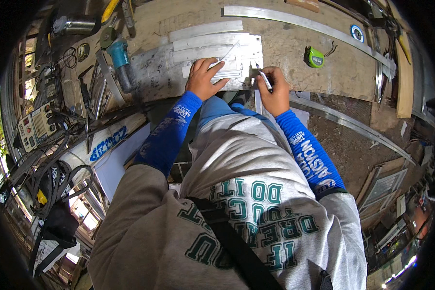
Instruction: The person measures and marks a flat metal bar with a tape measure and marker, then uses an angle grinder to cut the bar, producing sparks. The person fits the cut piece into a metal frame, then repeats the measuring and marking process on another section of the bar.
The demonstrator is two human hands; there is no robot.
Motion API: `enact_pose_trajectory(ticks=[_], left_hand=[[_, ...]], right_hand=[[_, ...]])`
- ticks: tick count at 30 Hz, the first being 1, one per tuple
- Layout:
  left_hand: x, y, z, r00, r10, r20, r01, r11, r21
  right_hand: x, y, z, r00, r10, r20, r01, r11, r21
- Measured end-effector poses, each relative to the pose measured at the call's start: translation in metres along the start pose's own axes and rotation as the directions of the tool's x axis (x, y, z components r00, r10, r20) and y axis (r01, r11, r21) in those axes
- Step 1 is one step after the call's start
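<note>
My left hand (204,77) lies flat, fingers spread, on a stack of grey aluminium strips (212,48) at the near edge of a wooden workbench (285,48). My right hand (274,88) grips a dark marker pen (265,79), its tip touching the right end of the strips. Both forearms wear blue printed sleeves under a grey shirt.
A teal angle grinder (119,60) lies left of the strips. A green tape measure (316,57) sits to the right. Long metal bars (304,20) run along the far side of the bench. A welding machine (36,124) and tangled cables (53,174) stand at the left.
</note>
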State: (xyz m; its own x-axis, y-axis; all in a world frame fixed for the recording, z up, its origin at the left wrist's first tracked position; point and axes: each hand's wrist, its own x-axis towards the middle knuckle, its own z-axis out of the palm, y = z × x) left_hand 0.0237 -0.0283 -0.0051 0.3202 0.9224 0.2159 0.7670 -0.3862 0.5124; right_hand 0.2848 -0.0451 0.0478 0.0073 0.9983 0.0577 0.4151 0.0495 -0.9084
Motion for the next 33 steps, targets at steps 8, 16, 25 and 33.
enact_pose_trajectory(ticks=[8, 16, 25, 33], left_hand=[[0.002, 0.004, -0.002, 1.000, 0.014, -0.022, -0.014, 1.000, -0.021], [0.002, 0.004, -0.003, 1.000, 0.012, -0.009, -0.012, 1.000, -0.012], [0.002, 0.004, -0.002, 1.000, 0.003, 0.012, -0.003, 1.000, -0.011], [0.000, 0.000, 0.001, 1.000, 0.007, 0.004, -0.007, 1.000, -0.019]], right_hand=[[0.009, 0.006, 0.023, 0.997, 0.067, 0.050, -0.066, 0.998, -0.008], [0.005, 0.004, 0.027, 0.993, 0.096, 0.071, -0.094, 0.995, -0.023], [0.003, 0.008, 0.030, 0.991, 0.108, 0.077, -0.109, 0.994, 0.006], [-0.023, -0.031, 0.006, 0.994, 0.102, 0.027, -0.101, 0.995, -0.016]])
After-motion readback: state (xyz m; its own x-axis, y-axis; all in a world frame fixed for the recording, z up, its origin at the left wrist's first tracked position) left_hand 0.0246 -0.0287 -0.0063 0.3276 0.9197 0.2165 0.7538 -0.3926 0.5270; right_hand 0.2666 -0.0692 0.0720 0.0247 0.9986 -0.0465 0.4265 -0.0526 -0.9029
